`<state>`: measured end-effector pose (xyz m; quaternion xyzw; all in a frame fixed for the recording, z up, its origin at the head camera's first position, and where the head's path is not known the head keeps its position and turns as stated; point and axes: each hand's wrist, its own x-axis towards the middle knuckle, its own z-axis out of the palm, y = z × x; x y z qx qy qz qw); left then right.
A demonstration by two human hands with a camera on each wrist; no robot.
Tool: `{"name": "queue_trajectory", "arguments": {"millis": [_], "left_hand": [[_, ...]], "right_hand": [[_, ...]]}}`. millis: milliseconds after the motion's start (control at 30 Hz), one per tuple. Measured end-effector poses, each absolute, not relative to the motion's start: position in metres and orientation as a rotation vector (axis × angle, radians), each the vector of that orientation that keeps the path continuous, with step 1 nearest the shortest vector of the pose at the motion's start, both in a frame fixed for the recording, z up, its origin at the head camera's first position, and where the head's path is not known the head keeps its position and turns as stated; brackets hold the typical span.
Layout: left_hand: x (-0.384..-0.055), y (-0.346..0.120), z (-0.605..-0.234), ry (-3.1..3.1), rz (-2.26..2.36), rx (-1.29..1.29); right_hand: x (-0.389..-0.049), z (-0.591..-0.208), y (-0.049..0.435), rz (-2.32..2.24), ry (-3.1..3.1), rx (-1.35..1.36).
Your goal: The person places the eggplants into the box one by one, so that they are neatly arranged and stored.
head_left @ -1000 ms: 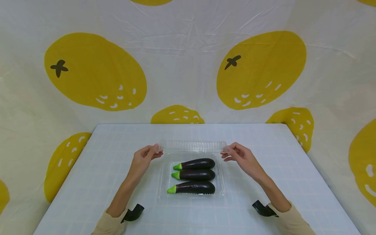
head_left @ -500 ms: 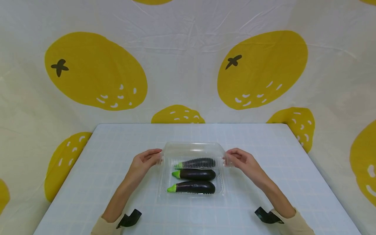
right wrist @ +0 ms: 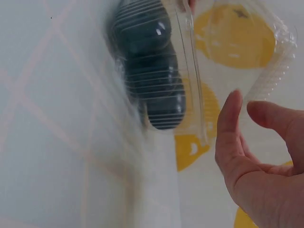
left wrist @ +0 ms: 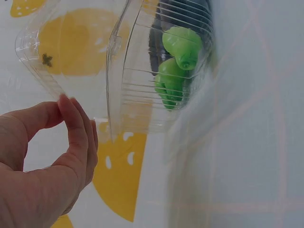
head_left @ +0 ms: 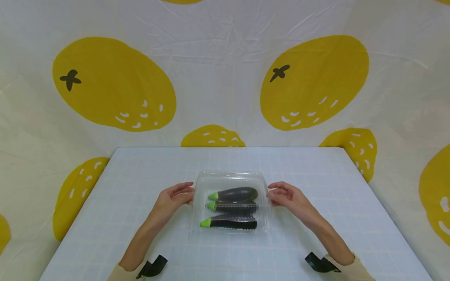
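Three eggplants lie side by side in a clear plastic clamshell box: the far eggplant [head_left: 239, 194], the middle eggplant [head_left: 232, 207] and the near eggplant [head_left: 228, 223]. The hinged lid [head_left: 230, 176] hangs tilted over the ribbed base [head_left: 230, 233], partly lowered. My left hand [head_left: 175, 197] pinches the lid's left edge between thumb and fingers. At the lid's right edge, my right hand [head_left: 286, 196] pinches it likewise. The green stem caps [left wrist: 183, 45] point left, and the dark rounded ends [right wrist: 166, 107] point right.
The box stands mid-table on a pale checked tablecloth [head_left: 232, 257]. Behind the table hangs a white curtain [head_left: 218, 89] printed with yellow fruit. Black mounts sit at both wrists, the left mount [head_left: 153, 266] and the right mount [head_left: 321, 263].
The lid has swung toward me and down, from standing up behind the eggplants to hanging over them. Both hands have followed it slightly nearer. The base and eggplants have stayed put.
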<state>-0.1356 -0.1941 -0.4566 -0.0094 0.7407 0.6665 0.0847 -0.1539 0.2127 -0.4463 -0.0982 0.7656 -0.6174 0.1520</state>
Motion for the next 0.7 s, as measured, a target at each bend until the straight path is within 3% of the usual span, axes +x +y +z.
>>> {"name": "queue_trajectory", "arguments": {"millis": [700], "left_hand": [[-0.127, -0.192, -0.471, 2.317, 1.990, 0.109]], "right_hand": [[-0.146, -0.457, 0.208, -1.783, 2.212, -0.296]]}}
